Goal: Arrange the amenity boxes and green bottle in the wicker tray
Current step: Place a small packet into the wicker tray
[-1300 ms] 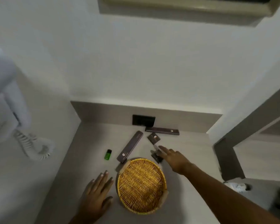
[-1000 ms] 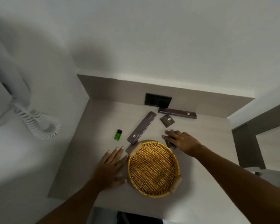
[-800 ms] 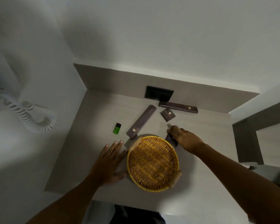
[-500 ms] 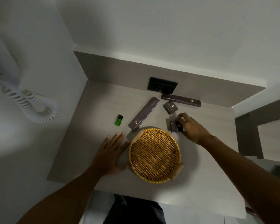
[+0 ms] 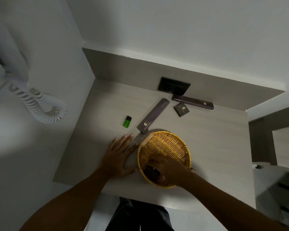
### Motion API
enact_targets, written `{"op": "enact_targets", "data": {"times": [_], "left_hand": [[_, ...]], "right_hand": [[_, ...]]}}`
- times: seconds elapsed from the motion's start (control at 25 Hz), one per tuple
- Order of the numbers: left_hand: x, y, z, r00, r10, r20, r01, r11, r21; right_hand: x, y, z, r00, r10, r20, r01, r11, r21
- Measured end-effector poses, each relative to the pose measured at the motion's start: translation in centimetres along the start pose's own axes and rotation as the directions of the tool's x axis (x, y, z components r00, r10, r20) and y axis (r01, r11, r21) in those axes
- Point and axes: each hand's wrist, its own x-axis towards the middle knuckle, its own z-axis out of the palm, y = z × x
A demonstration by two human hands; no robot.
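Note:
A round wicker tray [image 5: 170, 142] sits near the counter's front edge. My right hand [image 5: 167, 165] is inside it, shut on a small dark amenity box [image 5: 151, 172] at the tray's near-left part. Flat on the counter, my left hand [image 5: 118, 155] touches the tray's left rim with fingers spread. A green bottle [image 5: 127, 122] stands left of a long dark box [image 5: 153, 115]. A second long dark box [image 5: 193, 102] lies along the back wall, and a small square dark box [image 5: 181, 109] lies in front of it.
A black socket plate [image 5: 173, 86] is set in the backsplash. A white coiled phone cord [image 5: 40, 105] hangs on the left wall. A dark recess and shelf edge [image 5: 264, 140] bound the counter on the right. Bare counter [image 5: 220, 147] lies right of the tray.
My right hand picked up the small dark box from behind the tray and carried it down into the tray's near side. My left hand stayed against the rim.

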Motion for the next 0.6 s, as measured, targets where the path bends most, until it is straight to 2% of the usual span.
{"op": "enact_targets", "data": {"times": [0.16, 0.24, 0.32, 0.4, 0.44, 0.52, 0.6], "left_hand": [[0.2, 0.0, 0.1, 1.000, 0.008, -0.017, -0.008, 1.000, -0.021], [0.2, 0.0, 0.3, 0.999, 0.011, -0.038, -0.012, 0.999, -0.041], [0.2, -0.1, 0.5, 0.998, 0.020, -0.064, -0.023, 0.999, -0.048], [0.1, -0.2, 0.7, 0.997, 0.022, -0.074, -0.027, 0.998, -0.061], [0.1, -0.2, 0.8, 0.997, 0.019, -0.073, -0.023, 0.998, -0.066], [0.0, -0.2, 1.1, 0.997, 0.009, -0.073, -0.013, 0.998, -0.063], [-0.1, -0.1, 1.1, 0.997, -0.003, -0.078, -0.003, 0.998, -0.070]], "right_hand": [[-0.3, -0.5, 0.6, 1.000, 0.002, -0.019, -0.002, 1.000, -0.016], [-0.7, 0.4, -0.5, 1.000, 0.011, -0.012, -0.010, 0.998, 0.056], [-1.1, 2.9, -2.9, 0.989, 0.077, -0.128, -0.060, 0.990, 0.127], [-1.3, 6.9, -5.9, 0.923, 0.211, -0.321, -0.171, 0.974, 0.148], [-1.1, 9.1, -7.5, 0.882, 0.292, -0.370, -0.256, 0.956, 0.145], [-0.1, 13.3, -9.5, 0.861, 0.392, -0.324, -0.410, 0.912, 0.014], [1.3, 15.8, -10.2, 0.892, 0.404, -0.201, -0.434, 0.890, -0.141]]}}
